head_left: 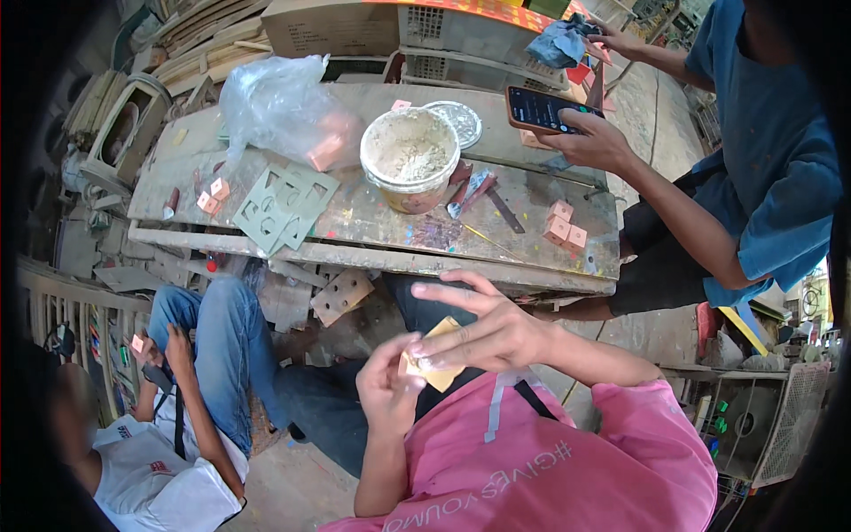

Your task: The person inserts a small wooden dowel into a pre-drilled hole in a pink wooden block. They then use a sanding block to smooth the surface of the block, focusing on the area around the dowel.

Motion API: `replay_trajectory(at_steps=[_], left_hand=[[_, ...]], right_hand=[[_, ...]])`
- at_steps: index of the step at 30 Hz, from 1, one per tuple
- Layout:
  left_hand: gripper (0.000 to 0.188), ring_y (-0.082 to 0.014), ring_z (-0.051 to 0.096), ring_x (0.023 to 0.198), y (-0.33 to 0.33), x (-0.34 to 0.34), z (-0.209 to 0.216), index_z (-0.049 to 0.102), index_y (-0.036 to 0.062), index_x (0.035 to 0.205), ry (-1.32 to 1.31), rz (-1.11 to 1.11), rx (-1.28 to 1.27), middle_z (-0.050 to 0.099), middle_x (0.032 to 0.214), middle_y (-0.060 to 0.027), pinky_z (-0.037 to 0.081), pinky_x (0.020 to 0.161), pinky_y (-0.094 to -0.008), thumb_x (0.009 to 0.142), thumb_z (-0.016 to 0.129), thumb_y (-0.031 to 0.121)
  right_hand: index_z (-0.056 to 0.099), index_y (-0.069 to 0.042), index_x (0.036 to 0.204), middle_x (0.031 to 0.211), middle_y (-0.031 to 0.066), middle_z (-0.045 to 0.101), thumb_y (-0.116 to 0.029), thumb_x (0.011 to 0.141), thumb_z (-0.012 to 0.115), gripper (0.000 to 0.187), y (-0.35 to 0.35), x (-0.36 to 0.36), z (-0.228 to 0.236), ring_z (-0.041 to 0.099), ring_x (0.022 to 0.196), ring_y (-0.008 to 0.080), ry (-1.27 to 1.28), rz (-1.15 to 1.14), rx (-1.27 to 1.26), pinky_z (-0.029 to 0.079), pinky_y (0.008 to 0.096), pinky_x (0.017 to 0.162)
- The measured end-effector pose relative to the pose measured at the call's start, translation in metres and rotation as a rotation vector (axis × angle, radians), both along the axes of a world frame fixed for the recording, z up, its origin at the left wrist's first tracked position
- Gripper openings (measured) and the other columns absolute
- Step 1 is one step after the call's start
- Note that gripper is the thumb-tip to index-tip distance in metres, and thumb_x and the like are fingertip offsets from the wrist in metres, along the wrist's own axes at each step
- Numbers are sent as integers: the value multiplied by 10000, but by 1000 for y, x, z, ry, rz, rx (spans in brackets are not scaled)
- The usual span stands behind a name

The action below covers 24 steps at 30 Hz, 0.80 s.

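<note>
In front of my pink shirt, both hands meet over a small piece. My left hand (387, 377) is closed, thumb and fingers pinching a small pale block (413, 362) that is mostly hidden. My right hand (492, 332) presses a folded yellow sheet (446, 377), which looks like sandpaper, against that block; its upper fingers are stretched out. On the workbench beyond stands a tub of whitish paste or powder (409, 155). Right of it lie a thin dark blade (507, 213) and several pinkish cubes with holes (560, 229).
The wooden bench (355, 229) carries a plastic bag (277, 102), grey-green cut-out sheets (282, 208), a round lid (456, 122) and more cubes (213, 196). At left a seated person holds a pinkish cube (139, 344). Standing at right, another person holds a phone (542, 111) and a blue cloth (560, 44).
</note>
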<state>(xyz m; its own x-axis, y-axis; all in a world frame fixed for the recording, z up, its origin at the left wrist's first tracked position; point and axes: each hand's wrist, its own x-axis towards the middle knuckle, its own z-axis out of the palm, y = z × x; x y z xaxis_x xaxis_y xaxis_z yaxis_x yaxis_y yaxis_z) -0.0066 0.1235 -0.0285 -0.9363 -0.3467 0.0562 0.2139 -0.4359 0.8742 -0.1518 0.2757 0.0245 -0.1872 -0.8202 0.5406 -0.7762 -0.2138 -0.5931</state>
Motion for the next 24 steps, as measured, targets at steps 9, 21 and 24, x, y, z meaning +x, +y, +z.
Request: replay_trajectory(at_steps=[9, 21, 24], left_hand=[[435, -158, 609, 983, 14, 21, 11, 550, -84, 1153, -23, -17, 204, 615, 1087, -137, 489, 857, -280, 843, 719, 170], [394, -131, 627, 863, 25, 35, 34, 574, -99, 1084, -28, -27, 165, 649, 977, -109, 514, 763, -263, 799, 736, 120], [388, -124, 624, 862, 27, 40, 34, 576, -98, 1082, -31, -17, 156, 648, 976, -107, 510, 759, -260, 795, 736, 107]], right_hand=[[709, -206, 1031, 1239, -95, 622, -158, 844, 617, 214, -3, -5, 18, 386, 1352, 313, -7, 202, -1, 56, 675, 1044], [722, -214, 959, 1147, -80, 670, -142, 898, 576, 173, 1, -13, 48, 364, 1360, 319, -3, 343, 43, -92, 724, 1007], [715, -221, 957, 1147, -90, 669, -144, 907, 568, 174, -5, 5, 54, 358, 1363, 316, -42, 463, 22, -116, 724, 999]])
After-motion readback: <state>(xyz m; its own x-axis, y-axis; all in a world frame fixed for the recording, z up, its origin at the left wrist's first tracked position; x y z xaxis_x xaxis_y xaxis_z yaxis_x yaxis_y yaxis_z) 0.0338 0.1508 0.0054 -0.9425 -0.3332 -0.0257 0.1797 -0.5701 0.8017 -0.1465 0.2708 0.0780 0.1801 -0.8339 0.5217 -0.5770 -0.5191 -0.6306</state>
